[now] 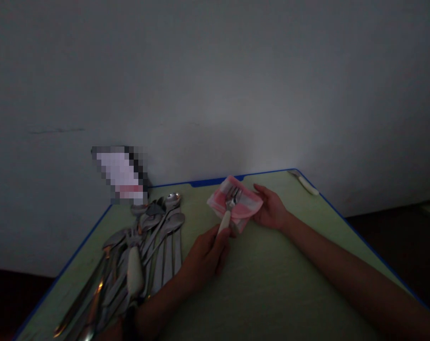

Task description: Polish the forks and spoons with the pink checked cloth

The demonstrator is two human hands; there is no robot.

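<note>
My left hand [209, 251] is closed round the pale handle of a fork [226, 220], whose metal tines point away from me. Behind the tines spreads a pink and white cloth [250, 202], folded and raised above the table. The cloth's right side is held by my right hand [270, 208], its thumb toward the top and the other fingers partly hidden behind the fabric. The fork's head lies against or just in front of the cloth; I cannot tell how firmly they touch.
A pile of spoons, forks and other cutlery [158, 237] covers the left of the pale green, blue-edged table [271, 284]. Another pale-handled fork [307, 184] lies at the far right corner. A blurred-out device [118, 173] leans near the wall [215, 94] at the back left.
</note>
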